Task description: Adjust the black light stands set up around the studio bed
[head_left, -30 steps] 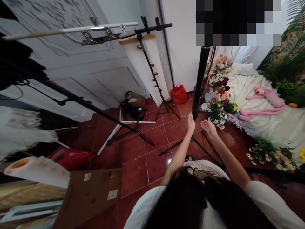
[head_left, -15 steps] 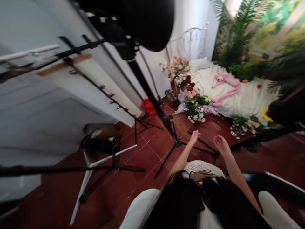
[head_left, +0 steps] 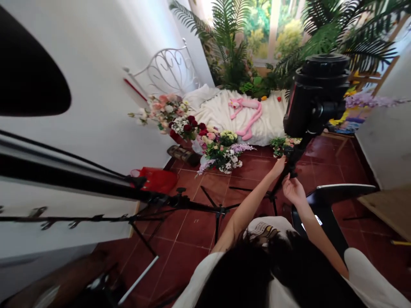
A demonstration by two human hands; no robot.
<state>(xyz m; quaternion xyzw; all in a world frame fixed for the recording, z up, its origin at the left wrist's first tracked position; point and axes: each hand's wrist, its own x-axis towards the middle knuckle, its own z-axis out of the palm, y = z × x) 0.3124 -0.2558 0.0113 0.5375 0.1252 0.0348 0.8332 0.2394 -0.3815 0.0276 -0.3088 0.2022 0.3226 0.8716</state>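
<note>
Head view: you are working at a black stand (head_left: 300,148), which is standing ahead and to your right on the red floor (head_left: 199,233), carrying a black lamp (head_left: 310,92). Judged step: you are handling its fittings. Any next move is probably calling for a steady stand and fine finger control. Your left hand (head_left: 278,167) is resting beside the upper knob (head_left: 288,151); the stand is hiding its closure. Your right hand (head_left: 294,191) is lying half-curled, fingertips meeting the lower fitting (head_left: 292,173); whether it is gripping, you cannot tell.
</note>
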